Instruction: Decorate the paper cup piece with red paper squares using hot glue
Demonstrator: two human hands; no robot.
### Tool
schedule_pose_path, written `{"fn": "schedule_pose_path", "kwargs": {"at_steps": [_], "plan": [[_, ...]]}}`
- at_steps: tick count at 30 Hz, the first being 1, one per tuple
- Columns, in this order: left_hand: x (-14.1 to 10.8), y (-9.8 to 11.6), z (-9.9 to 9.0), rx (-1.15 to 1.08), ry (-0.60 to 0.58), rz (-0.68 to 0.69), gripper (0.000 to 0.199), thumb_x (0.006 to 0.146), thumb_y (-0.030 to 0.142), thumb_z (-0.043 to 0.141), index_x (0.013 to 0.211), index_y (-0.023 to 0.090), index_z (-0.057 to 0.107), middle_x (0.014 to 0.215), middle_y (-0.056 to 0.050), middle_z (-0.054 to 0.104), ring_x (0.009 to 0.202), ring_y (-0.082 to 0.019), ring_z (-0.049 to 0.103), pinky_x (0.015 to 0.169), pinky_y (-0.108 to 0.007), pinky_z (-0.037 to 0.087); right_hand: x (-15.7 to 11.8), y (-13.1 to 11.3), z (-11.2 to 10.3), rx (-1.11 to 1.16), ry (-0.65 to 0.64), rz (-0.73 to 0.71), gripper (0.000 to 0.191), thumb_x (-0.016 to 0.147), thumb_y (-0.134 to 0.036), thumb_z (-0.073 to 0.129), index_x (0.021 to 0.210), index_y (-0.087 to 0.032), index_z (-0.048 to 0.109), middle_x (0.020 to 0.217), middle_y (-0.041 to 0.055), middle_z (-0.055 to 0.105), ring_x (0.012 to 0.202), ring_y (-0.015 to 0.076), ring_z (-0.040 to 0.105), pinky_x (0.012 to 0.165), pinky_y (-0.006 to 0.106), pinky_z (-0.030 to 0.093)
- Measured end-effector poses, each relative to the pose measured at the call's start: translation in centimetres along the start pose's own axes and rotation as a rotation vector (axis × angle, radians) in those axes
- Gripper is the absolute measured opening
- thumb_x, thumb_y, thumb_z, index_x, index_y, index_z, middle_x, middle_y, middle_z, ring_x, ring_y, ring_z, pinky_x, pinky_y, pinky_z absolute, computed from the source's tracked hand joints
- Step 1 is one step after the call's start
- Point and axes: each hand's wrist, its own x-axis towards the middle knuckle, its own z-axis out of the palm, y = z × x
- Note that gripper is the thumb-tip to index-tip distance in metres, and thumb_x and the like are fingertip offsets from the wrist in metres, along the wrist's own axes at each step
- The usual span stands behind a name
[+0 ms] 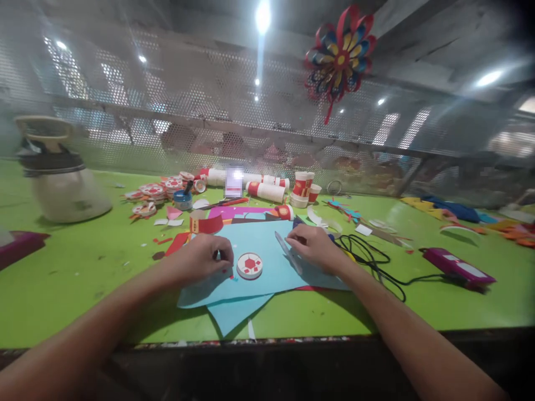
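A round white disc with red shapes on it (249, 266), like a cut-off paper cup base, lies on a light blue sheet of paper (254, 236). My left hand (207, 257) is just left of the disc, thumb and fingertips pinched together low over the sheet. Tiny red bits (231, 276) lie by those fingertips; what is between them, if anything, is too small to make out. On the disc's right, my right hand (315, 245) pinches a slim silvery pen-like tool (288, 252), which slants over the sheet. Its exact kind is unclear.
Behind the sheet are paper cup stacks (265, 191), decorated discs (152, 191) and a blue jar (183, 199). A large jug (62, 178) stands left. Black cable (371, 253) runs to a purple device (457, 266) at right. A paper flower (341, 55) hangs above.
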Motion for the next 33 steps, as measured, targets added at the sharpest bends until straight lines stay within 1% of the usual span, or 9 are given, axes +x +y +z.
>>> {"fn": "schedule_pose_path", "kwargs": {"at_steps": [5,9,14,16,19,22,27,30,33], "plan": [[-0.1,-0.1,-0.3,-0.095,0.022,-0.013,0.015,0.074,0.029,0.057,0.075,0.018,0.067,0.073,-0.001,0.068,0.067,-0.016,0.060,0.062,-0.024,0.044,-0.1,-0.1,0.6,0.027,0.022,-0.040,0.019,0.096,-0.032,0.059,0.106,-0.017,0.065,0.103,0.0043,0.069,0.083,0.0159,0.067,0.075,0.035,0.057],[0.2,-0.7,0.1,-0.169,0.058,0.006,0.023,0.076,0.032,0.056,0.090,0.017,0.068,0.082,-0.003,0.071,0.074,-0.017,0.063,0.068,-0.026,0.049,-0.1,-0.2,1.1,0.058,0.057,-0.072,0.019,0.096,-0.032,0.059,0.104,-0.016,0.065,0.100,0.0037,0.069,0.082,0.0154,0.066,0.074,0.034,0.057],[0.8,-1.2,0.6,-0.221,0.092,0.028,0.021,0.077,0.030,0.054,0.082,0.017,0.069,0.085,-0.006,0.071,0.079,-0.019,0.065,0.072,-0.028,0.050,-0.4,-1.3,0.9,0.120,0.087,-0.119,0.017,0.096,-0.031,0.058,0.098,-0.016,0.065,0.092,0.0026,0.068,0.079,0.0154,0.065,0.074,0.035,0.055],[0.8,-1.4,0.9,-0.234,0.089,0.023,0.021,0.077,0.031,0.055,0.082,0.016,0.069,0.081,-0.006,0.071,0.075,-0.019,0.065,0.068,-0.028,0.050,-0.7,-2.4,0.7,0.151,0.048,-0.178,0.019,0.094,-0.029,0.060,0.107,-0.016,0.064,0.098,0.0062,0.070,0.089,0.0194,0.065,0.083,0.040,0.053],[0.8,-1.4,1.2,-0.243,0.078,0.012,0.021,0.079,0.031,0.054,0.083,0.016,0.068,0.074,-0.004,0.069,0.068,-0.018,0.064,0.063,-0.027,0.049,-1.1,-4.2,0.9,0.179,-0.058,-0.277,0.044,0.088,-0.030,0.066,0.130,-0.019,0.056,0.123,0.0108,0.067,0.112,0.0260,0.058,0.102,0.049,0.043],[0.8,-1.3,1.4,-0.235,0.070,0.004,0.019,0.078,0.029,0.054,0.082,0.017,0.068,0.067,-0.001,0.067,0.064,-0.017,0.063,0.061,-0.026,0.047,-1.2,-5.6,1.4,0.174,-0.144,-0.327,0.057,0.088,-0.033,0.065,0.140,-0.020,0.047,0.133,0.0105,0.061,0.120,0.0277,0.053,0.108,0.053,0.036],[0.9,-0.9,1.6,-0.216,0.084,-0.006,0.016,0.078,0.027,0.054,0.081,0.017,0.067,0.067,0.000,0.066,0.065,-0.016,0.062,0.063,-0.026,0.047,-1.0,-6.7,2.3,0.121,-0.153,-0.310,0.051,0.095,-0.036,0.057,0.142,-0.018,0.046,0.119,0.0125,0.066,0.111,0.0276,0.056,0.111,0.062,0.026],[0.9,-0.8,1.6,-0.213,0.098,-0.015,0.017,0.079,0.028,0.054,0.084,0.017,0.066,0.065,0.000,0.065,0.064,-0.016,0.061,0.063,-0.026,0.047,-0.9,-6.8,2.9,0.084,-0.101,-0.283,0.052,0.092,-0.040,0.061,0.137,-0.014,0.051,0.108,0.0130,0.066,0.103,0.0278,0.058,0.109,0.062,0.029],[0.9,-0.7,1.6,-0.200,0.113,-0.017,0.017,0.079,0.027,0.053,0.087,0.017,0.066,0.070,-0.001,0.067,0.068,-0.016,0.062,0.066,-0.026,0.047,-0.9,-6.6,3.4,0.056,-0.044,-0.259,0.061,0.084,-0.049,0.069,0.130,-0.012,0.055,0.099,0.0123,0.065,0.095,0.0285,0.059,0.108,0.062,0.031]]}}
